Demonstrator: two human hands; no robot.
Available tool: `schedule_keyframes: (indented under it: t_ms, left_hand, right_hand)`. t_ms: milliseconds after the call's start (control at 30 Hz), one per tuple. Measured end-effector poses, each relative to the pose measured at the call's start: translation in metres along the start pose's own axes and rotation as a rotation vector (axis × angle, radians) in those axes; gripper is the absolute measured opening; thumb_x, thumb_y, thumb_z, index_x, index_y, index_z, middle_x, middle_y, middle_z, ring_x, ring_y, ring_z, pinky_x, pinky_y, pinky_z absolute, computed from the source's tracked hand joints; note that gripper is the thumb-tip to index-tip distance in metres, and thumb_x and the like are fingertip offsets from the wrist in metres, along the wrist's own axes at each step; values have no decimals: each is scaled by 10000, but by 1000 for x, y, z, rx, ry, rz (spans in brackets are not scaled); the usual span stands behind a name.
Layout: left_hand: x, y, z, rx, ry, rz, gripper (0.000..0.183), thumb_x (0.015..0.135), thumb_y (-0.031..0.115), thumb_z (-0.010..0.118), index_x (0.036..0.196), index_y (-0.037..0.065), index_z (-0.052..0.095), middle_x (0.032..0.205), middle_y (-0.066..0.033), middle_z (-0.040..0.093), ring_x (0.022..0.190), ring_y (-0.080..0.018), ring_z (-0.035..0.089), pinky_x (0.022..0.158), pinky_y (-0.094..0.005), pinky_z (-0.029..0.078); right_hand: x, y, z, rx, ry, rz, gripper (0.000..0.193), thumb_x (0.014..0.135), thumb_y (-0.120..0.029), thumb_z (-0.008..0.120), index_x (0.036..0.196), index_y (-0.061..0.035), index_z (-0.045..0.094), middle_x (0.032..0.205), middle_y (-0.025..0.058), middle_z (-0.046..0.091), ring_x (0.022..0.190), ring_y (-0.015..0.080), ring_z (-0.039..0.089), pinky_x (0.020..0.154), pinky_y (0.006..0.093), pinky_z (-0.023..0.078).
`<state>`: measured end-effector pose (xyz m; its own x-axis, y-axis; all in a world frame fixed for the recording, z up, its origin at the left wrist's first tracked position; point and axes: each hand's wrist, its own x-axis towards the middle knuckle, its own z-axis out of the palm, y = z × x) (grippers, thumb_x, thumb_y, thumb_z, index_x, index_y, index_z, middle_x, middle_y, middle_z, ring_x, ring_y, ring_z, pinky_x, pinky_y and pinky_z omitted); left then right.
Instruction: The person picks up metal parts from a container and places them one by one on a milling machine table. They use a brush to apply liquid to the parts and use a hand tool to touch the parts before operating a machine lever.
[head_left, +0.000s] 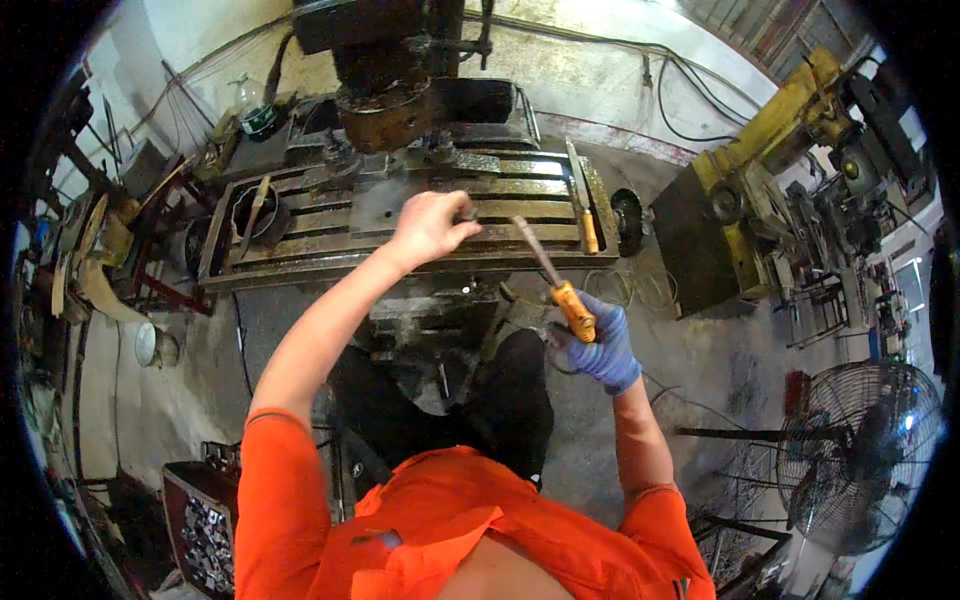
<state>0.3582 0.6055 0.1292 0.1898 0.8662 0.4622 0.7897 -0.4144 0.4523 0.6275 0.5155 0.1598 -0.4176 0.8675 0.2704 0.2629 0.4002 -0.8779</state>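
Note:
My left hand [432, 226] is bare and pinches a small dark metal piece [468, 214] above the slotted machine table [330, 222]. The fingers hide much of that piece. A blue glove covers my right hand [606, 352], which is closed around the yellow handle of a file [573, 312]. The file's blade points up and to the left, its tip apart from the metal piece. A second, longer file [582, 190] with a yellow handle lies along the right end of the table.
A machine head [385, 110] stands over the table's far side. At the table's left is a round dark container [262, 215] with a stick across it. A yellow-green machine [715, 225] and a large fan [860, 455] stand right. A box of metal pieces [205, 530] sits lower left.

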Motion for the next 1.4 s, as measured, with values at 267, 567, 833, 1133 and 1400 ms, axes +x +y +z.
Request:
schedule_keyframes:
  t_ms: [267,567,833,1133,1400]
  left_hand:
    - [79,-7,107,117,-83,201,217,686,234,665,832,96,584,763,-92,625,740,-298,602,633,-413,470]
    - [86,-8,107,-43,-64,121,257,678,214,697,906,121,620,867,-80,635,765,-285,614,701,-381,482]
    - [63,-20,15,-413,-188,-223,346,774,150,639,1087,19,571,891,-91,648,689,-100,582,627,-263,489]
    - [-135,-32,-143,-279,137,-614,349,801,106,631,1112,-23,539,791,-68,631,658,-98,583,571,-235,469]
    - [-313,-58,-234,-191,573,-891,322,800,57,563,1103,-48,545,698,-52,623,625,-83,575,520,-217,382]
  right_hand:
    - [9,64,-16,289,154,130,324,725,-112,687,1023,-2,623,855,8,658,734,50,552,655,232,459]
    - [46,104,24,97,-21,145,366,703,-242,725,1008,-56,643,829,61,675,715,79,600,646,254,472]
    - [53,137,46,26,-59,104,433,667,-310,746,1016,-74,644,843,105,668,749,152,645,662,272,482]
    - [70,138,71,100,-112,184,371,644,-279,778,926,-63,672,790,39,675,698,73,598,635,251,474]
    - [78,150,91,171,-117,173,307,676,-203,751,912,-26,667,715,-27,620,629,52,516,572,232,436]
